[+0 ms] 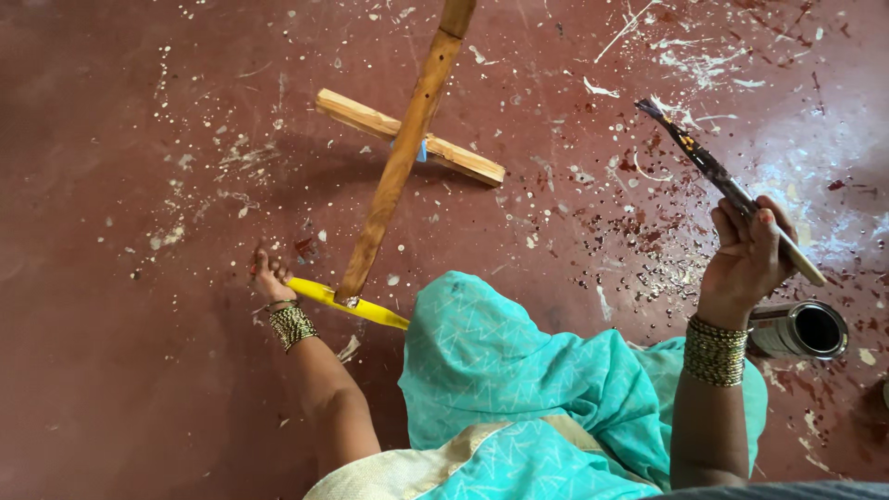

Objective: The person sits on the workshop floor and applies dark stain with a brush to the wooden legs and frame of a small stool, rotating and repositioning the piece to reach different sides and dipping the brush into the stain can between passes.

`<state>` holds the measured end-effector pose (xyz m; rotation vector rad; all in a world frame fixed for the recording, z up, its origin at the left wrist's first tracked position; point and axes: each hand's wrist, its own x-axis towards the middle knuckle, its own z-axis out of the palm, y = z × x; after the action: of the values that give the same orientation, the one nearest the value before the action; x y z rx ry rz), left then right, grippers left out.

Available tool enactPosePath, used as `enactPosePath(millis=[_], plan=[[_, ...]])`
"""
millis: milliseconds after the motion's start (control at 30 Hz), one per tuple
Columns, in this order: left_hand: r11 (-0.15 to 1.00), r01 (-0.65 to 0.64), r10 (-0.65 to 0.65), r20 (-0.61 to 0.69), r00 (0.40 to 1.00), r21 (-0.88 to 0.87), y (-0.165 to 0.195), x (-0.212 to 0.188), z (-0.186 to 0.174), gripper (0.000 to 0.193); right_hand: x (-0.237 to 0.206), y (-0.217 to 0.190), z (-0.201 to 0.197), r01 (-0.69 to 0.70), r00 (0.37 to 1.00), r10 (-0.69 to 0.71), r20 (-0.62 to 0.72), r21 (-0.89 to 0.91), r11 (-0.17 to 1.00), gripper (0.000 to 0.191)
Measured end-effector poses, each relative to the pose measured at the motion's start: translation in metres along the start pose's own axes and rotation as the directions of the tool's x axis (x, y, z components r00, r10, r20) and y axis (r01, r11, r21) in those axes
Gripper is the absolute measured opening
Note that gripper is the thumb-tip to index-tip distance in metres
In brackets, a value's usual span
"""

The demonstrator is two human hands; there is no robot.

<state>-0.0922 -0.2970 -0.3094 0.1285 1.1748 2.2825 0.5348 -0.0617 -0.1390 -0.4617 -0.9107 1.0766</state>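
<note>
The left hand point(269, 275) closes its fingers around a yellow flat strip point(347, 304), pinning it low to the paint-spattered red floor point(139, 185) beneath the slanted brown wooden stick point(398, 162). The right hand point(745, 255) grips a paint-crusted dark brush point(713, 171), raised clear of the floor beside a shiny metal tin point(801, 331).

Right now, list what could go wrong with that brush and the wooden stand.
1. The right hand holds a paint-crusted brush raised over the floor; it may drip onto the teal cloth.
2. The open tin lies beside that wrist; it might get knocked.
3. The left hand grips the yellow bar under the wooden stand, which could tip.
</note>
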Motion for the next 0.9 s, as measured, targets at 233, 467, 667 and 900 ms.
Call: enactPosePath(millis=[233, 467, 667, 900], plan=[[0.998, -0.043, 0.046, -0.052, 0.998, 0.048, -0.015, 0.001, -0.008, 0.029, -0.011, 0.011, 0.012, -0.033, 0.999, 0.033, 0.018, 0.003, 0.999, 0.025], [0.999, 0.023, -0.021, -0.106, 0.994, 0.025, -0.039, 0.005, -0.004, 0.024, -0.021, 0.010, 0.013, -0.069, 0.997, 0.069, 0.029, 0.004, 0.998, 0.027], [0.992, 0.020, -0.003, -0.140, 0.990, 0.123, -0.056, 0.005, 0.000, 0.024, -0.029, 0.019, 0.009, -0.049, 0.999, 0.049, -0.002, -0.041, 0.998, 0.026], [0.993, 0.115, -0.107, -0.177, 0.978, 0.038, -0.097, 0.006, 0.022, 0.023, -0.033, 0.016, -0.001, -0.076, 0.997, 0.074, -0.030, -0.054, 0.996, 0.024]])
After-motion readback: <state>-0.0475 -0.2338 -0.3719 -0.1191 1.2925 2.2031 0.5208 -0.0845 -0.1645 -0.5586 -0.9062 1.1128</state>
